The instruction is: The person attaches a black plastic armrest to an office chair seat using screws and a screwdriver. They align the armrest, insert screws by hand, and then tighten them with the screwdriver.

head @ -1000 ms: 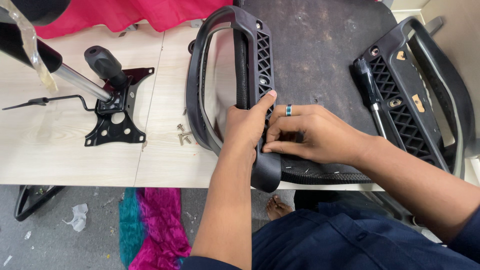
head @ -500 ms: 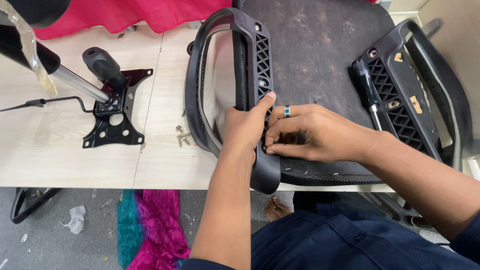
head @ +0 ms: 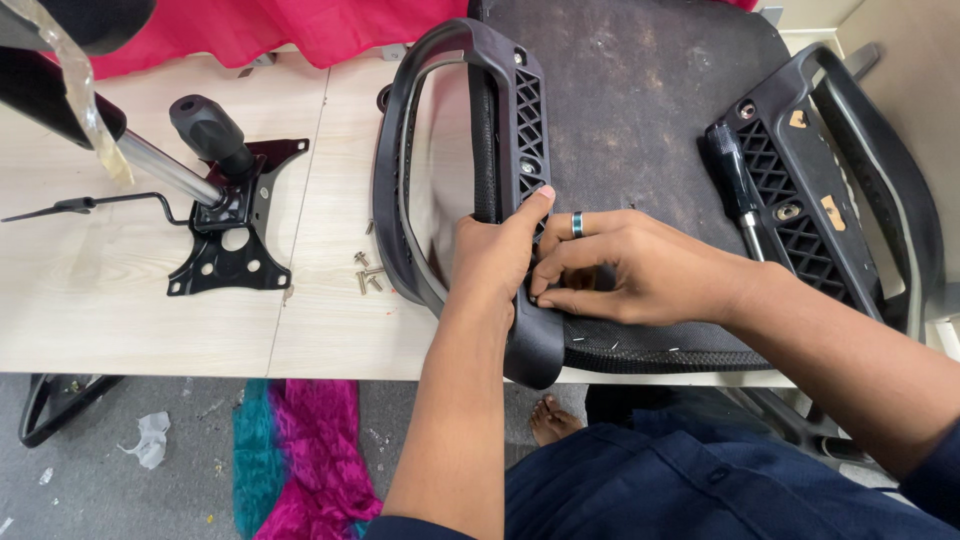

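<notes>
The work looks partly done, as far as one can judge: the black armrest (head: 470,180) lies against the left edge of the dark seat base (head: 640,110) with its lattice mounting bracket over the underside, but the small pile of loose screws (head: 367,272) just to the left of the left hand suggests it is not yet fully fastened. A second armrest (head: 840,190) lies on the far side of the seat, beyond the right wrist, with what looks like a black-handled tool (head: 735,185) resting on its bracket; whether that one is already fixed cannot be told. The chair's tilt mechanism plate (head: 230,240), with its gas cylinder (head: 165,165) and lever, sits well to the left of both hands on the pale wooden table (head: 120,320), apart from the seat, so joining it seems to remain. The left hand (head: 495,265) is closed around the near end of the armrest, thumb stretched up along the bracket, steadying it. The right hand (head: 625,270), wearing a ring, has its fingers drawn narrowly together in a pinch at the bracket's lower edge, touching the left hand; what, if anything, sits between the fingertips is too small to make out.
</notes>
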